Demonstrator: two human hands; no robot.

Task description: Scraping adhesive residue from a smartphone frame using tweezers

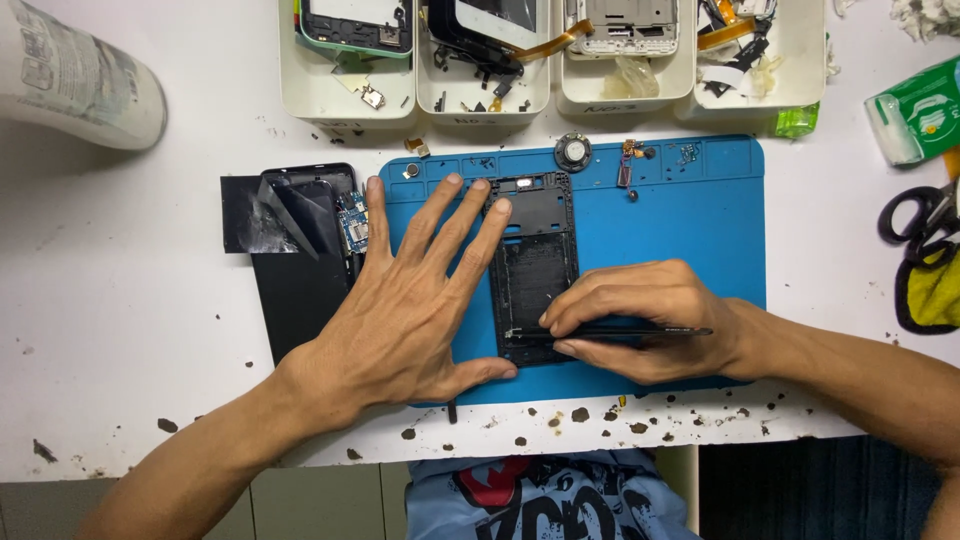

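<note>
Phone frame [533,265], black, lies at frame centre on the blue mat [680,220]. Left hand [400,300] presses flat, fingers spread, beside it. Right hand [640,320] grips a thin black tool [640,331] at its lower edge. Parts trays [480,100] sit above; scissors [915,220] far right.

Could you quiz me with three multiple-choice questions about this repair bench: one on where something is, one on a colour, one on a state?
1. Where does the black phone frame lie?
A. on the mat
B. in a tray
C. on the floor

2. What colour is the work mat?
A. red
B. blue
C. grey

3. How is the left hand?
A. clenched in a fist
B. flat with spread fingers
C. holding scissors

Answers: 1 A, the frame rests on the mat's middle. 2 B, the mat is plainly blue. 3 B, the palm presses flat, while the right hand grips a thin black tool.
</note>
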